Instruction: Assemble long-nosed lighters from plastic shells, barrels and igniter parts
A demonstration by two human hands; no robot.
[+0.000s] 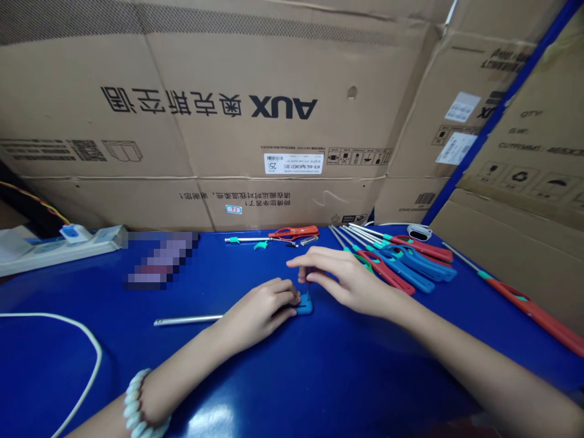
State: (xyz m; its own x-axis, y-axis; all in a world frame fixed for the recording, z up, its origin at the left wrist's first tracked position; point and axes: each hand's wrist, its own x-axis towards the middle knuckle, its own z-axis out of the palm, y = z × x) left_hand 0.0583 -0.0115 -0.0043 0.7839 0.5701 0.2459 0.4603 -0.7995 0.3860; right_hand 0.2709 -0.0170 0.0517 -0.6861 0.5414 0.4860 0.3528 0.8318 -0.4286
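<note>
A long-reach gas lighter point(305, 307) lies on the blue table, its metal tube pointing left and its blue handle end showing at the right. My left hand point(267, 307) is closed over the handle and presses it down, hiding the middle of the lighter. Above the handle end, my right hand point(340, 277) pinches a small screwdriver point(309, 291). Its thin shaft stands nearly upright with the tip on the blue handle; the fingers cover most of its dark reddish grip. A bracelet of pale beads point(134, 404) circles my left wrist.
Several red and blue lighters point(417, 267) are piled at right, with one red lighter point(524, 304) farther right. Behind my hands lie an opened red lighter point(294, 233) and a green trigger piece point(260, 246). A power strip point(55, 252) and white cable point(93, 347) are left; cardboard point(219, 55) walls the back.
</note>
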